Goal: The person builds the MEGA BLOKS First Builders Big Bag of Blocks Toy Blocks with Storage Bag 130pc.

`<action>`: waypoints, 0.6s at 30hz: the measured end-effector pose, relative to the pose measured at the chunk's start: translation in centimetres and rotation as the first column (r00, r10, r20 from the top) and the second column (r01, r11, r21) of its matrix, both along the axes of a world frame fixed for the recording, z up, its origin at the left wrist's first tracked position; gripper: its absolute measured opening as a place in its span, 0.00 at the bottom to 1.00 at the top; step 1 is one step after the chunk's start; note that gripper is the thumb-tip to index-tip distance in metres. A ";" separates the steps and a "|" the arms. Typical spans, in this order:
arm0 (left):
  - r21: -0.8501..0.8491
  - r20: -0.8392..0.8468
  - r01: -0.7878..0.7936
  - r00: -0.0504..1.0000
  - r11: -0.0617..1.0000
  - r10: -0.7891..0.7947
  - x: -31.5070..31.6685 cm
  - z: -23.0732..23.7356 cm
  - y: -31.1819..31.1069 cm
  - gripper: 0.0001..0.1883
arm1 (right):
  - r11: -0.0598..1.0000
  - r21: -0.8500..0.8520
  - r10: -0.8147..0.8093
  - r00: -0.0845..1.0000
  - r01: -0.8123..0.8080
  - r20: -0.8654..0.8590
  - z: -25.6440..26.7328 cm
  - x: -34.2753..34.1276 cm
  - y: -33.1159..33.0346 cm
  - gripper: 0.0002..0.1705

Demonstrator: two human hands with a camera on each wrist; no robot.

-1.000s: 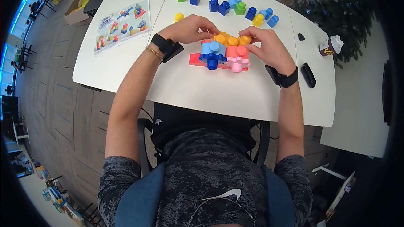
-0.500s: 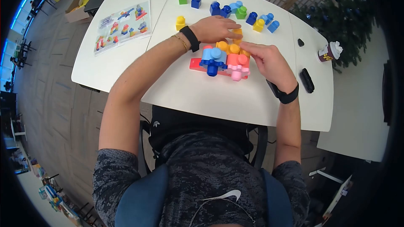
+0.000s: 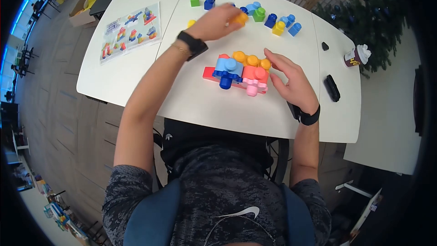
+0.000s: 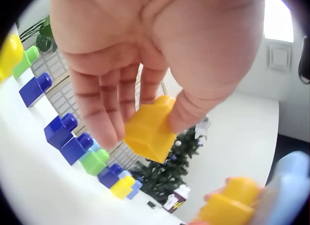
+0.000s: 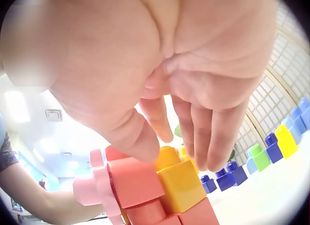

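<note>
In the head view the left hand is raised above the back of the table and pinches an orange block. The left wrist view shows that orange block between thumb and fingertips. The right hand stands at the right side of a block assembly, fingers extended. Its fingers hover over or touch the orange block and coral block; contact is unclear. The assembly has a red base, a light blue block, a dark blue gear piece and a pink gear piece.
Along the back edge stand loose blocks, among them a green block, a dark blue block and a yellow block. A picture sheet lies at left. At right are a black case and a cup.
The left hand has moved away from the assembly, up and to the left, carrying an orange block. The right hand has shifted slightly down, its fingers spread, and the assembly sits a little nearer the person.
</note>
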State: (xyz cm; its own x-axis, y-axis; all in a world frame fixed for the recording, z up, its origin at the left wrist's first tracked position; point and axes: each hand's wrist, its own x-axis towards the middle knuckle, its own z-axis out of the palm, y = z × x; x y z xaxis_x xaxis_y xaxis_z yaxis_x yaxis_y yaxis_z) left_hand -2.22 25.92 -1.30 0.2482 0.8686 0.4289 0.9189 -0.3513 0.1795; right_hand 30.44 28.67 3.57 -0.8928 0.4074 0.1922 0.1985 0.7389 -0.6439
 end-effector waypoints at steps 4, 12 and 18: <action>-0.211 0.626 0.082 0.776 0.974 0.070 -0.4 2.6 -6.3 0.18 | 0.999 -0.035 -0.028 0.994 0.025 -0.106 -0.2 1.2 -0.7 0.38; -0.192 0.468 0.123 0.884 0.974 -0.020 1.4 4.5 -11.1 0.19 | 0.989 0.106 -0.091 0.992 0.100 -0.082 -1.2 -0.4 -4.5 0.57; -0.215 0.330 0.133 0.942 0.968 -0.057 2.1 5.6 -11.0 0.19 | 0.982 0.159 -0.086 0.992 0.100 -0.096 -1.7 -0.6 -4.2 0.56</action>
